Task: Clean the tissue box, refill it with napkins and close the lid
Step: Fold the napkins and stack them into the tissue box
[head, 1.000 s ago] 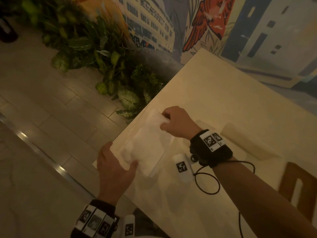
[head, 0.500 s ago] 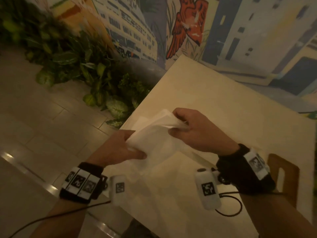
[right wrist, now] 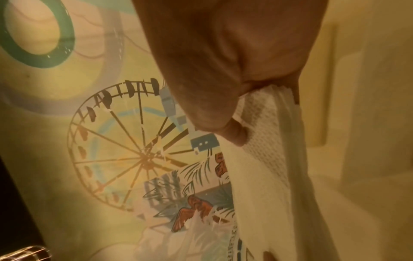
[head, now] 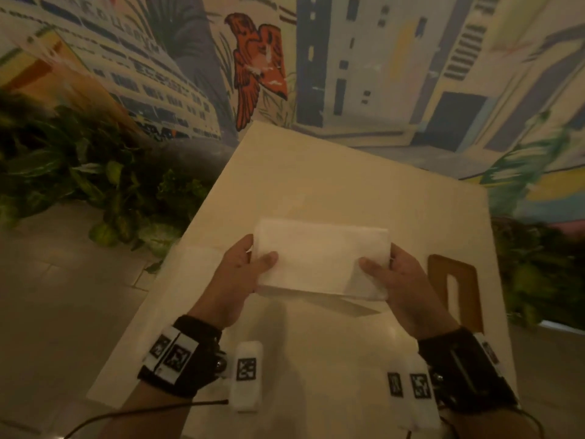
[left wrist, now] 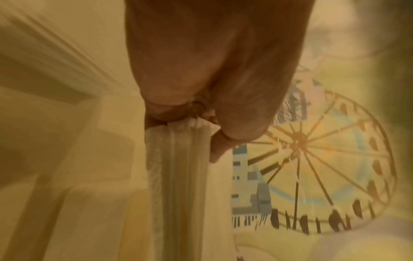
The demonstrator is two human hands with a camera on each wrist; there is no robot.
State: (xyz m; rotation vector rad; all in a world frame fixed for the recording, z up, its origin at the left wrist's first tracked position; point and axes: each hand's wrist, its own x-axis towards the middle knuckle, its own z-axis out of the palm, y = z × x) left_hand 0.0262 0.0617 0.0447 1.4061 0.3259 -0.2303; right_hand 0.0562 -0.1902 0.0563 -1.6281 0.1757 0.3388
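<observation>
A stack of white napkins hangs level above the middle of the cream table, gripped at both short ends. My left hand holds the left end, thumb on top and fingers underneath. On the right end my right hand does the same. In the left wrist view the layered napkin edge runs out from my left hand. The right wrist view shows the embossed napkins pinched by my right hand. A brown wooden lid with a long slot lies flat to the right. A pale edge shows under the stack; I cannot tell what it is.
Leafy plants stand on the floor along the table's left side, and more plants at its right. A painted mural wall rises behind the table's far edge. Cables run from both wrist bands across the near table.
The napkin stack came off the table's left edge and now sits level over the middle, held at both ends. The head view swung right, bringing the whole table into sight.
</observation>
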